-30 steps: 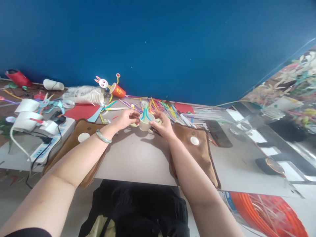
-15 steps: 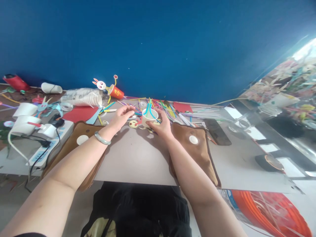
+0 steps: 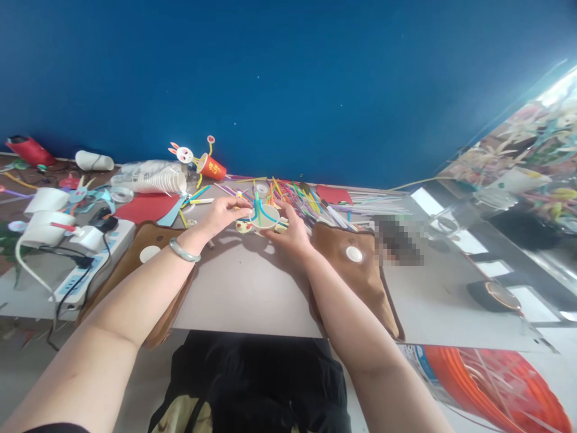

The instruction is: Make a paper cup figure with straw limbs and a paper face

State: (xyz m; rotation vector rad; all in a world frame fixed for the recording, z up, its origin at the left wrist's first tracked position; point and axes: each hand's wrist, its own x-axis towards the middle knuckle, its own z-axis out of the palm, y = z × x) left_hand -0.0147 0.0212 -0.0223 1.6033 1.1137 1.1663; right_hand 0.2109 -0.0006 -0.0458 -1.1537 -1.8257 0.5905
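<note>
A white paper cup (image 3: pixel 271 225) is tilted so its mouth faces me, above the table's far side. Inside it stand blue and green pipe cleaners (image 3: pixel 258 207) that spread apart over the rim. My right hand (image 3: pixel 291 231) wraps round the cup's right side, thumb low and fingers behind. At the left rim, the bent fingertips of my left hand (image 3: pixel 223 215) meet the cup. Just below that hand lies a round yellow paper face (image 3: pixel 244 226), partly covered.
Loose colourful pipe cleaners (image 3: pixel 306 201) lie along the wall. Brown cushions (image 3: pixel 360 282) flank the work spot. A power strip (image 3: pixel 97 264), stacked paper cups (image 3: pixel 157 181) and a red cup with a rabbit head (image 3: pixel 211 167) stand left. An orange bucket (image 3: pixel 491 385) is below right.
The cup has moved slightly left and tipped its mouth more toward me. My left hand has come from beside the cup to its left rim.
</note>
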